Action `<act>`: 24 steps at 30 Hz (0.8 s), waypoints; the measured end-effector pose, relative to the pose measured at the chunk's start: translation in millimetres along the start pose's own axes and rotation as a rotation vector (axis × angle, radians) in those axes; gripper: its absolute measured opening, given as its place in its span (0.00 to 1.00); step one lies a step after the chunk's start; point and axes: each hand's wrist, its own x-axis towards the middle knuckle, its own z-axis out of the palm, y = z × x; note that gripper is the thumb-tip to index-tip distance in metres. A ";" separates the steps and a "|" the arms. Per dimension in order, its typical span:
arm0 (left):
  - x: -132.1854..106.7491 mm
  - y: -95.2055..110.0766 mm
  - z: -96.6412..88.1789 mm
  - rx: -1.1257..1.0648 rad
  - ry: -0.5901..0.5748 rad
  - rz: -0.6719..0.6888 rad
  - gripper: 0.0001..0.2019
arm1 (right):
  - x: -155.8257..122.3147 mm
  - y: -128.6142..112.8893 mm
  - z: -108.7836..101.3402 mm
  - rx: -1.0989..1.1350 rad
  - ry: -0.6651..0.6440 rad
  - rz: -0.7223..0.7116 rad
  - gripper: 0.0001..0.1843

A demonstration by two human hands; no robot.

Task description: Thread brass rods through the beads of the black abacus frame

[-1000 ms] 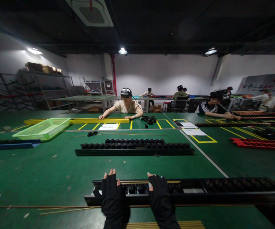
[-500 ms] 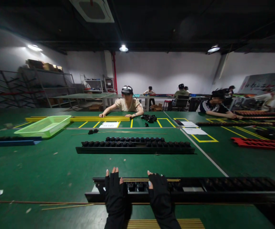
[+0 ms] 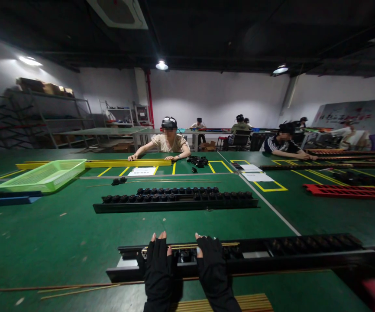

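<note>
Both my hands wear black fingerless gloves and rest on a long black frame (image 3: 272, 255) that lies across the green table in front of me. My left hand (image 3: 158, 266) lies flat over the frame's left part, fingers stretched forward. My right hand (image 3: 211, 264) lies beside it, fingers also extended, touching thin brass rods (image 3: 187, 247) that run along the frame's top. Black beads (image 3: 304, 245) fill the frame's right part. Neither hand grips anything that I can see.
A second black frame (image 3: 174, 203) with rows of beads lies further out. A green basket (image 3: 44, 175), a yellow frame (image 3: 93, 164) and a red frame (image 3: 350, 190) sit beyond. Loose rods (image 3: 77, 287) lie near me. People work at the far side.
My view has swung slightly right and down, so everything has shifted left. Both hands stay flat on the near frame, roughly where they were.
</note>
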 end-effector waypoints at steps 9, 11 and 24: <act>-10.9 14.2 16.3 -0.054 -0.048 0.089 0.27 | -8.3 10.9 9.2 -0.078 -0.033 -0.072 0.21; -11.4 13.6 18.3 -0.041 -0.038 0.089 0.27 | -9.8 13.9 9.3 -0.090 -0.058 -0.085 0.21; -13.3 40.7 7.6 -0.090 -0.107 0.143 0.29 | -0.3 3.7 2.0 -0.040 -0.014 -0.036 0.21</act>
